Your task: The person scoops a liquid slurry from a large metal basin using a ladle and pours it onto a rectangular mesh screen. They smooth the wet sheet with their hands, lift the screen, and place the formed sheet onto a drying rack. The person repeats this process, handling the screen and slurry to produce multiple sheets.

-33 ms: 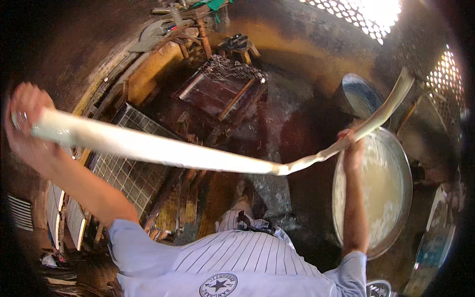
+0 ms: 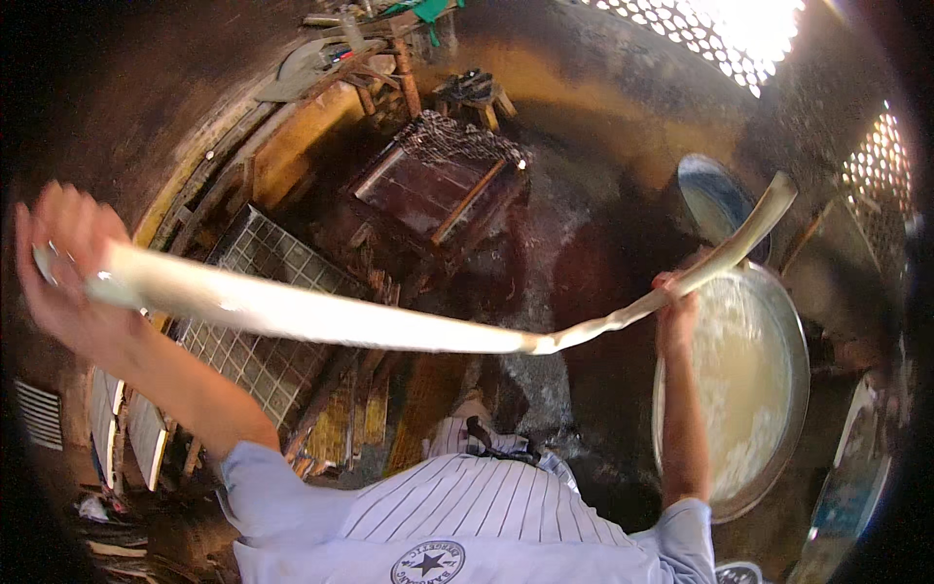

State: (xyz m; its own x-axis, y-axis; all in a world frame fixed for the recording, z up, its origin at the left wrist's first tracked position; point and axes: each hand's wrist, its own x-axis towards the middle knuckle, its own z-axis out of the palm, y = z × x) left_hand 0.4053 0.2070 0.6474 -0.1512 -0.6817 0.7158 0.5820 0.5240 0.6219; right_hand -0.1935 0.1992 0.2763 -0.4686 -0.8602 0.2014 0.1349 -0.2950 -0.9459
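A long, pale, pliable strand [image 2: 389,321] is stretched across the view, broad toward the left and narrower, twisted toward the right, where its end curves upward. My left hand [image 2: 76,263], slightly blurred, grips its left end at the far left. My right hand [image 2: 677,307] is closed round it near the right end, above a large metal pan [image 2: 744,389] of cream-coloured substance. Part of the pan lies hidden behind my right forearm.
A blue-grey tub [image 2: 715,190] stands behind the pan. Lower left are a wire grid rack [image 2: 243,350] and wooden slats. A dark wooden frame [image 2: 428,185] and small stool [image 2: 486,102] sit farther back. A pale panel [image 2: 846,467] leans at right.
Both my hands are slightly lower in the view, and the raised right end of the strand has dropped a little. The background has shifted slightly downward too.
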